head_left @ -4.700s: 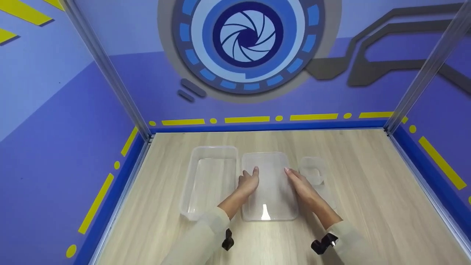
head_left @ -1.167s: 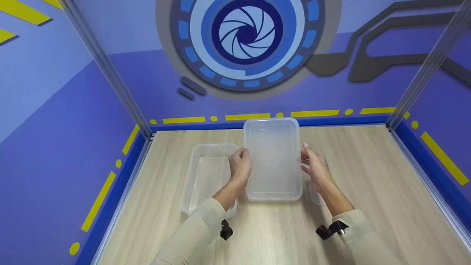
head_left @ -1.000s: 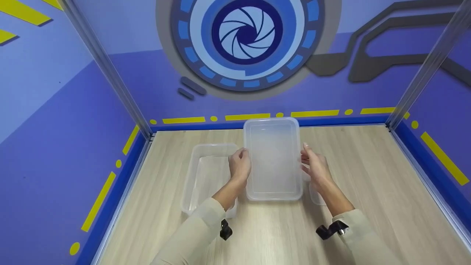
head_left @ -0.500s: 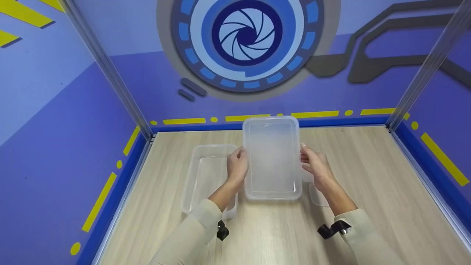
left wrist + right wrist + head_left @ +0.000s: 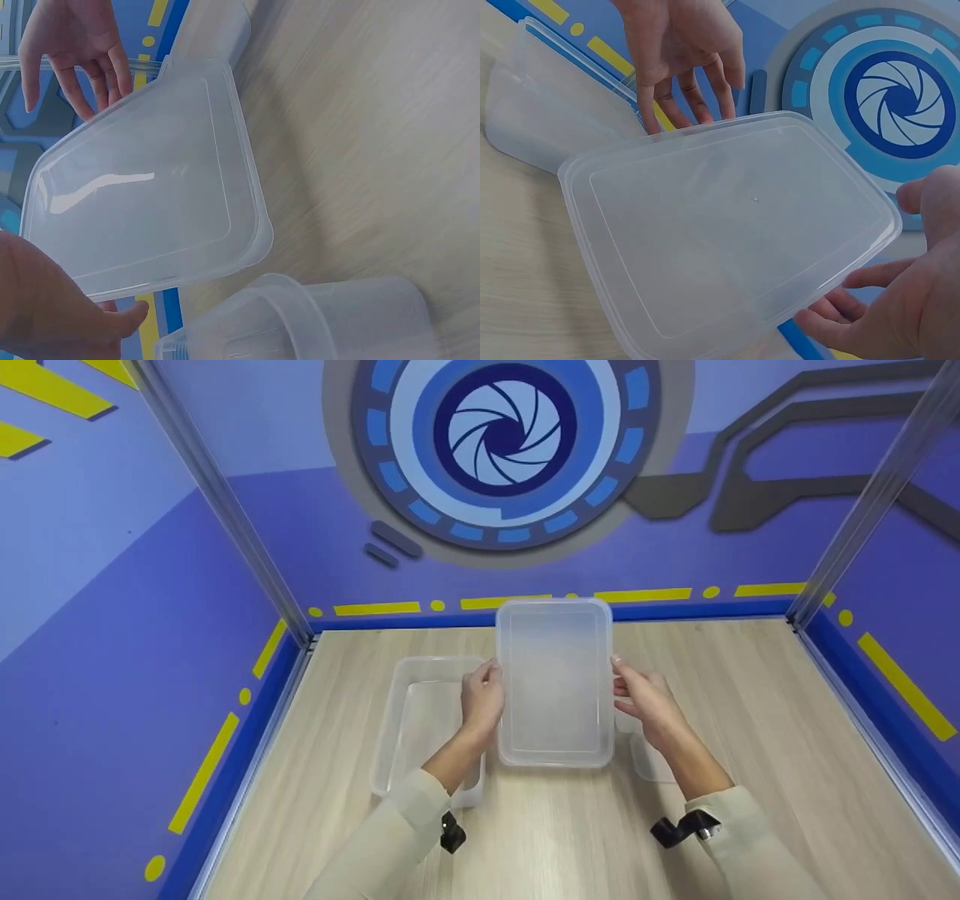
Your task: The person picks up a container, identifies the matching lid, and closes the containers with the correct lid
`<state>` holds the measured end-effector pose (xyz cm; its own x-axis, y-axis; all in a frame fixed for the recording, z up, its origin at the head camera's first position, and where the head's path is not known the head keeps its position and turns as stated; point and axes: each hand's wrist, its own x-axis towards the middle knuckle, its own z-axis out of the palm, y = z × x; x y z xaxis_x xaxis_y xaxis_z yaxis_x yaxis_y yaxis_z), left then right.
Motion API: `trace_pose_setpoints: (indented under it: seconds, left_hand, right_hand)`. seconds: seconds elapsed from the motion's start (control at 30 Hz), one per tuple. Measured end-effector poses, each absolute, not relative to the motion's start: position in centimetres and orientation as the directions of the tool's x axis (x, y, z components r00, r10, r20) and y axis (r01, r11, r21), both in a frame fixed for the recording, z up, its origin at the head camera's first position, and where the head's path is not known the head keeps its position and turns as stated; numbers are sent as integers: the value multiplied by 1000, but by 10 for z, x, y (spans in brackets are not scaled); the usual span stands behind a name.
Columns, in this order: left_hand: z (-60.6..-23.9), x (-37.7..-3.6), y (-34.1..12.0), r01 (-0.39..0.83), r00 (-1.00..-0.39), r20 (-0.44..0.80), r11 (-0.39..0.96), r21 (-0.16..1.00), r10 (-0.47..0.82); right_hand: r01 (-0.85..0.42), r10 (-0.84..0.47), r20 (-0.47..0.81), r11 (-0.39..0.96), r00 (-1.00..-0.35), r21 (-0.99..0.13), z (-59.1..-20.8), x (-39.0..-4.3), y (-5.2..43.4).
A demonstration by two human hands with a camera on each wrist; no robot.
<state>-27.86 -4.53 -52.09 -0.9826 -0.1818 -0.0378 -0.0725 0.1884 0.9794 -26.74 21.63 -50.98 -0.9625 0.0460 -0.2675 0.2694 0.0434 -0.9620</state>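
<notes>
Lid [image 5: 553,682], clear plastic and rectangular, hangs in the air between my two hands above the wooden table [image 5: 750,697], its far end raised toward the blue wall. My left hand [image 5: 482,699] holds its left long edge, fingers curled under the rim with the thumb on top. My right hand [image 5: 645,701] holds the right long edge; the right wrist view shows my fingers [image 5: 840,319] bent beneath the lid and the thumb near its rim. To the left of the lid, on the table, stands the large clear container [image 5: 420,720], open side up, partly behind my left forearm. A smaller clear container [image 5: 645,757] sits on the table under my right hand, mostly hidden by it. Both cream sleeves [image 5: 390,840] reach in from below.
</notes>
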Motion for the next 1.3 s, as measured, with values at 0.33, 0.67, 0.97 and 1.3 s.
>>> trace_pose_setpoints:
  seconds: [0.33,0.67,0.97,1.3]
  left_hand:
    - [-510,-275,-47,-148,-986,-131,185,972,-101]
    - [-501,-273,-52,-175,-984,-171,178,968,-38]
    - [-496,-273,-55,-167,-986,-169,161,973,-3]
    - [-495,-271,-60,-173,-984,-177,160,972,10]
  right_hand:
    - [271,-4,-274,124,-962,-954,-505,-267,226]
    - [267,-50,-278,170,-959,-949,-502,-266,231]
    - [252,-90,-271,181,-958,-951,-494,-261,236]
    - [235,-99,-253,163,-962,-958,-494,-262,236]
